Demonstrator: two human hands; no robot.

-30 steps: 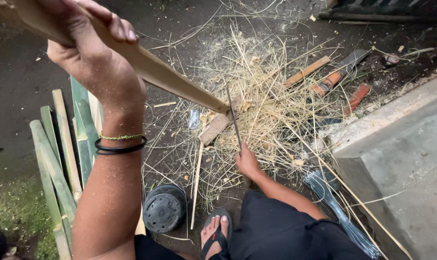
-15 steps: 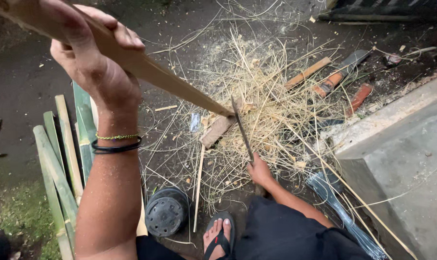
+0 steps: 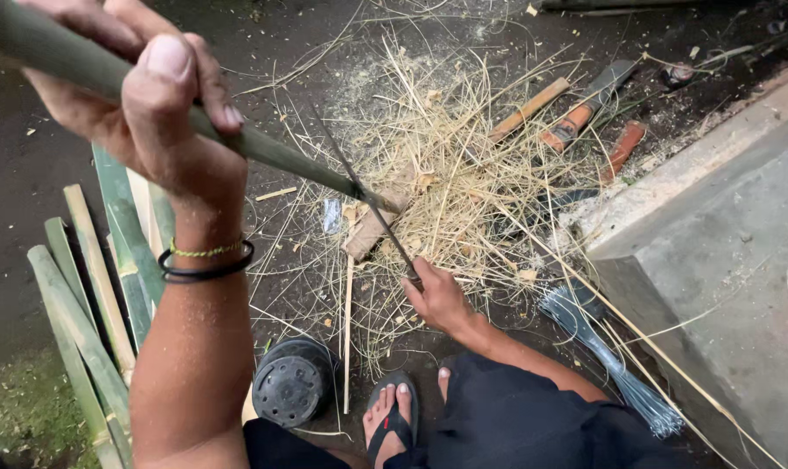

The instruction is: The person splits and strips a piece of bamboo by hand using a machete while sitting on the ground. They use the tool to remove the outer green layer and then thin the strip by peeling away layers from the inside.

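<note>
My left hand is raised close to the camera and grips a long green bamboo strip that slants down to the right. The strip's tip rests on a small wooden block on the ground. My right hand sits low, above my knee, and holds a thin dark blade. The blade leans up to the left and crosses the strip near its tip. A pile of pale bamboo shavings lies around and beyond the block.
Several green bamboo slats lie at the left. A black round pot stands by my sandalled foot. Orange-handled tools and a wooden handle lie beyond the shavings. A concrete step and a bundle of thin wires are on the right.
My left hand has turned the strip, so its green side now faces up. The blade has tilted from near upright to leaning left across the strip's tip.
</note>
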